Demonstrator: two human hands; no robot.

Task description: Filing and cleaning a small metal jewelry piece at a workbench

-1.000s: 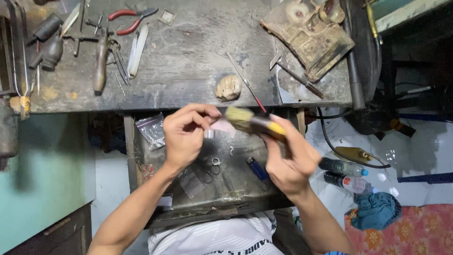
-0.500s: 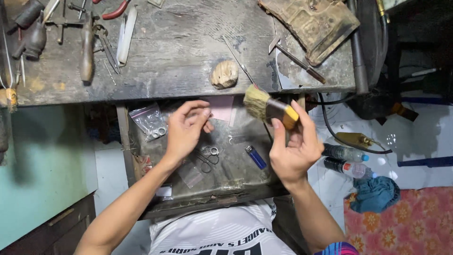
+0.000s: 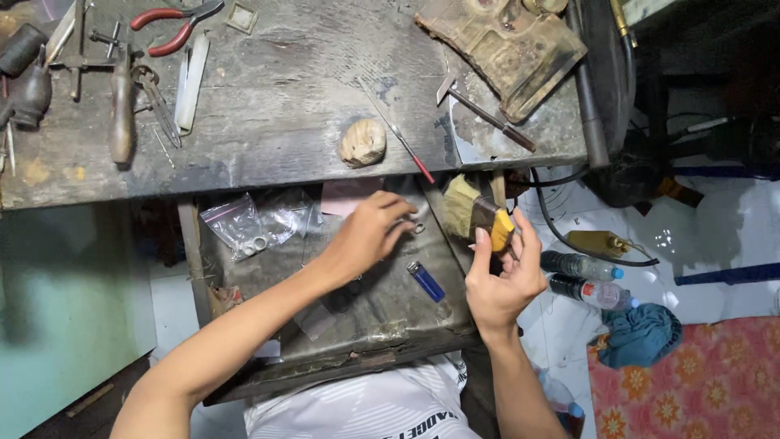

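My right hand point(image 3: 502, 276) holds a flat paintbrush point(image 3: 475, 213) with a yellow handle and pale bristles, at the right edge of an open metal drawer point(image 3: 382, 317). My left hand point(image 3: 370, 232) reaches into the drawer, fingertips pinched near a small metal ring point(image 3: 419, 228); whether it grips the ring I cannot tell. A blue lighter point(image 3: 426, 281) lies in the drawer between my hands. Clear plastic bags point(image 3: 256, 223) with small rings lie at the drawer's left.
A worn dark workbench point(image 3: 276, 114) lies above the drawer, with red-handled pliers point(image 3: 171, 24), several hand tools at the left, a pale lump point(image 3: 362, 142), a red-tipped rod point(image 3: 398, 134) and a dirty tool point(image 3: 504, 45). Plastic bottles point(image 3: 585, 276), a blue cloth point(image 3: 642, 333) and a patterned mat lie on the floor, right.
My left hand has moved right across the drawer toward the brush side. My right hand with the brush has dropped slightly and tilted; the view shifted a little.
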